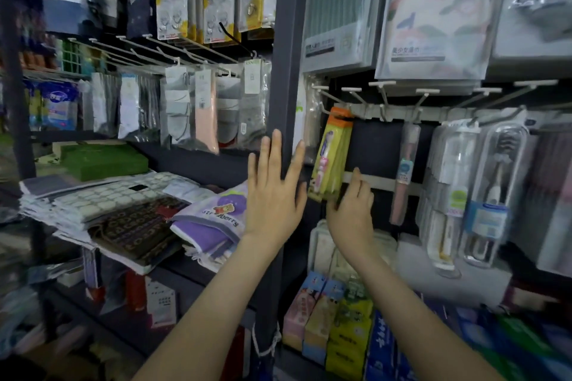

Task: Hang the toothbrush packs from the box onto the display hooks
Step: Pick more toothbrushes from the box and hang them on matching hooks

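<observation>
Two hands are raised in front of a shop display. The left hand [272, 192] is in the middle of the frame, flat and open with its fingers spread and straight, its back to the camera. It holds nothing and lies across a dark upright post [283, 71] that divides the shelving.

The right hand [351, 210] is just right of centre, at the bottom edge of a bunch of yellow toothbrush packs [332, 151]. Its forefinger points up along the packs' right side and the other fingers are curled. The thumb is hidden, so I cannot tell whether it grips the packs or only touches them.

The packs have orange tops and hang, tilted slightly, from the leftmost white hook [325, 108] of a row just right of the post. Several hooks further right in that row are bare.

Right of the packs hangs a slim pink toothbrush [405, 164], and beyond it clear toothbrush cases [495, 195]. Large patterned towel packs [433, 9] fill the upper right.

Left of the post, sock packs [204, 108] hang in a row, above a shelf of folded cloths [123, 204] and a purple pouch [213, 219]. Coloured cartons [349, 328] stand at the lower right.
</observation>
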Demonstrator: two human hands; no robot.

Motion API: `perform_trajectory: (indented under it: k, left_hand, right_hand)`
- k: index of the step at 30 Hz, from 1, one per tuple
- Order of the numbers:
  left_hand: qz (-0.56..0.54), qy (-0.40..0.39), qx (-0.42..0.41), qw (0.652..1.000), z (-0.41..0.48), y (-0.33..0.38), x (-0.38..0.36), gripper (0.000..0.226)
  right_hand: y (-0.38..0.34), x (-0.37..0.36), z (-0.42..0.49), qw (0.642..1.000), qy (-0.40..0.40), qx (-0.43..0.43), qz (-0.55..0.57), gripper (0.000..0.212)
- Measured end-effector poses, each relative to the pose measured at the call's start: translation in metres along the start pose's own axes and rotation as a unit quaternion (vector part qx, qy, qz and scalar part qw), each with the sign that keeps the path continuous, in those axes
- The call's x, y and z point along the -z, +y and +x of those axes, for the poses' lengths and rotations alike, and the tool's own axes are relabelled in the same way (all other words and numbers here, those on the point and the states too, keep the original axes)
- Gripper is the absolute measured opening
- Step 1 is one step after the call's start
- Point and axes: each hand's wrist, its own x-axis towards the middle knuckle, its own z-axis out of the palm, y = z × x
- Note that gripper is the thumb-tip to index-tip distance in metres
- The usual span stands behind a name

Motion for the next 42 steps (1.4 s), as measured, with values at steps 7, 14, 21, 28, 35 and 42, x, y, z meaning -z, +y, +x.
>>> perform_trajectory:
  k: [7,14,21,28,35,42]
  left_hand:
    - [-0.264,-0.094,-0.014,0.960,-0.127,0.110,0.022,0.046]
    - [-0.426,-0.431,-0.029,0.795,-0.255,0.258,0.077,0.052]
    - [-0.419,-0.625,-0.094,0.651,-0.346,0.383,0.095,0.054]
    - [-0.349,-0.692,-0.102,0.624,-0.419,0.506,0.090,0.056]
    - [-0.258,-0.726,-0.054,0.635,-0.458,0.570,0.086,0.062]
    - [-0.193,-0.686,-0.094,0.695,-0.478,0.587,0.090,0.064]
  right_hand:
    - [0.053,0.112,-0.141,0.999,-0.015,0.026,0.014,0.050]
    - [0.160,0.236,-0.326,0.988,-0.063,-0.116,-0.078,0.041]
    - [0.286,0.365,-0.483,0.879,-0.090,-0.427,-0.192,0.049]
    - [0.399,0.424,-0.558,0.792,-0.223,-0.550,-0.145,0.064]
    - [0.462,0.391,-0.563,0.799,-0.291,-0.522,-0.064,0.066]
    - [0.479,0.374,-0.566,0.800,-0.303,-0.506,-0.111,0.059]
